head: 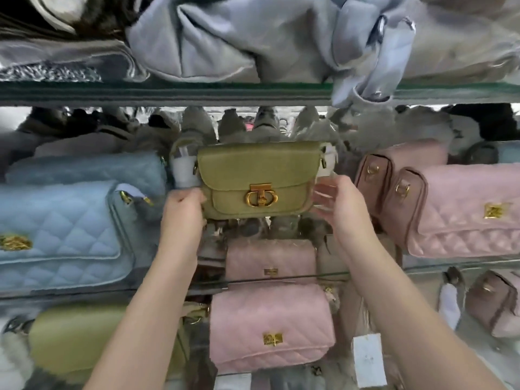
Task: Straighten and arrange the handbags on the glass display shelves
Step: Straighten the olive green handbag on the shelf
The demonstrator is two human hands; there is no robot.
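Handbag (pixel 253 170), one, olive; left hand (pixel 183 209) grips; right hand (pixel 337 204) beside.

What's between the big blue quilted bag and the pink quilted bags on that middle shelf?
The olive green bag, in the head view. The left hand grips its left edge; the blurred right hand is at its right edge.

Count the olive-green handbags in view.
2. One olive-green handbag is at centre, between the left hand and right hand; a second olive-green handbag lies lower left, beneath the light blue quilted handbag. Others may be hidden behind.
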